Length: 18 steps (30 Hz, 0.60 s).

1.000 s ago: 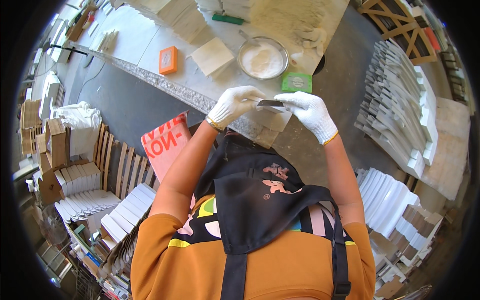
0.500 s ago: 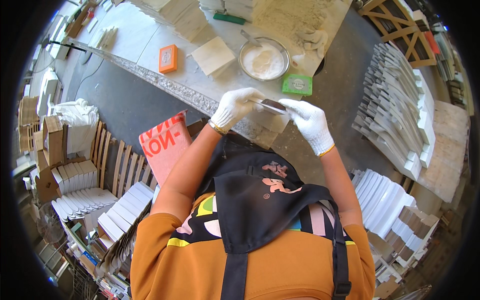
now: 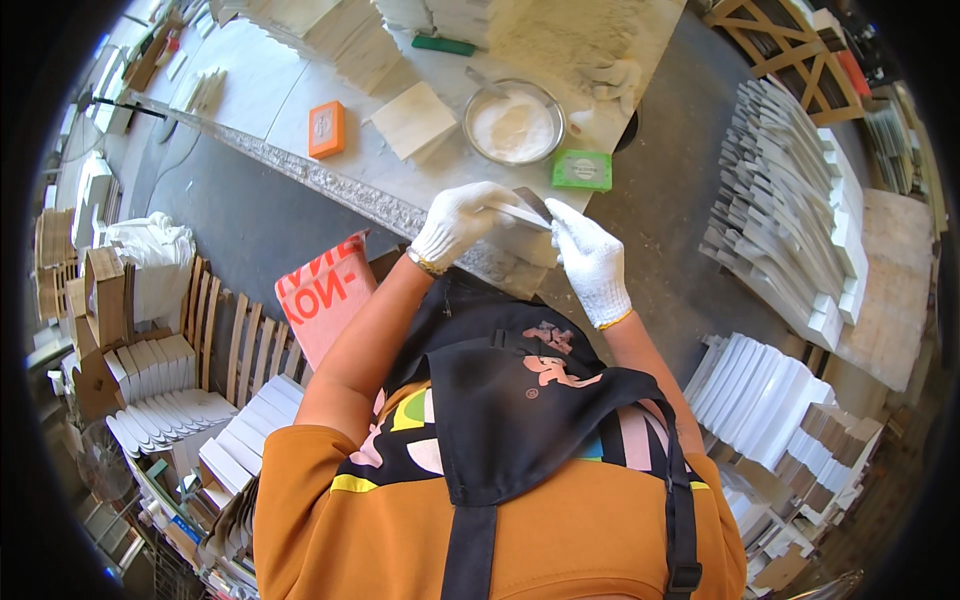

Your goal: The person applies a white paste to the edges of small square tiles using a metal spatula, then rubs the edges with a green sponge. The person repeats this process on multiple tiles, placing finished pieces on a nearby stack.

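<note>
White knit gloves cover both hands. My left hand (image 3: 455,225) is closed on the left end of a thin white slab (image 3: 524,215), which shows nearly edge-on over the near table edge. My right hand (image 3: 590,262) pinches a small dark flat blade-like piece (image 3: 532,202) against the slab's far side; its exact kind does not show. Beyond the hands stands a round metal bowl (image 3: 558,122) of white paste (image 3: 512,126), with a putty knife (image 3: 484,82) at its rim. A green box (image 3: 582,171) lies near my right hand, and a pale square tile (image 3: 413,120) lies left of the bowl.
On the stone-edged table (image 3: 270,165) are an orange box (image 3: 326,130), stacked slabs (image 3: 340,40), a green block (image 3: 443,46) and crumpled gloves (image 3: 613,80). A pink wrapped package (image 3: 325,295) is left of my arm. Pale strips (image 3: 775,190) stand stacked at the right.
Both hands have shifted slightly left, still holding the slab and the dark piece. The dark piece now tilts up more steeply behind the slab. The view has turned a little.
</note>
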Motion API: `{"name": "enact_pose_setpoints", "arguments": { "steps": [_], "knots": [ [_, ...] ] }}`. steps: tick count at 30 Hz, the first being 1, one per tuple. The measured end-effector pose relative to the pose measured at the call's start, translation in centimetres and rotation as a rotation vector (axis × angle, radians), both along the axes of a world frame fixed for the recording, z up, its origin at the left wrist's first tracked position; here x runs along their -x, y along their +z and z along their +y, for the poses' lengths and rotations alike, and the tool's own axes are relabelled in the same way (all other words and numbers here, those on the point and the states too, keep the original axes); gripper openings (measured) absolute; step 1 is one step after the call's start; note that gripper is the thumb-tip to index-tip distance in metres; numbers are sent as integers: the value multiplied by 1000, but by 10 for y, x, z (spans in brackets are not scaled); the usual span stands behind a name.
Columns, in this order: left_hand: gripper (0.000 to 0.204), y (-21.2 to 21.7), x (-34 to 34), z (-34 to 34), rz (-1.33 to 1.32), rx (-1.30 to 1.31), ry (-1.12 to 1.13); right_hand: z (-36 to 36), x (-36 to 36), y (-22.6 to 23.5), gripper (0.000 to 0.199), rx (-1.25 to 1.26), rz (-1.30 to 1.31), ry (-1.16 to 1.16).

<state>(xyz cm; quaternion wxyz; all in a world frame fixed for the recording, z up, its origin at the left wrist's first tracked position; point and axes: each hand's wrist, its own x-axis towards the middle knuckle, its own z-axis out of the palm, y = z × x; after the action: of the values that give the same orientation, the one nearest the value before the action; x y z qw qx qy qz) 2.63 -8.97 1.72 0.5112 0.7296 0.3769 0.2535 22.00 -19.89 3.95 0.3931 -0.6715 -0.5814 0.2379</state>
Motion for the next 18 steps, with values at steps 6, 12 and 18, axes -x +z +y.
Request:
{"name": "enact_pose_setpoints", "arguments": {
  "steps": [6,12,18],
  "knots": [
    [29,-12,5,1,7,-1,-8,-7,-3,11,28,75,4,-31],
    [30,-12,2,-1,-7,11,-16,-6,10,2,30,9,-72,-56],
    [28,-8,4,-1,-43,9,-6,-9,12,5,30,115,46,-100]
  ]
}}
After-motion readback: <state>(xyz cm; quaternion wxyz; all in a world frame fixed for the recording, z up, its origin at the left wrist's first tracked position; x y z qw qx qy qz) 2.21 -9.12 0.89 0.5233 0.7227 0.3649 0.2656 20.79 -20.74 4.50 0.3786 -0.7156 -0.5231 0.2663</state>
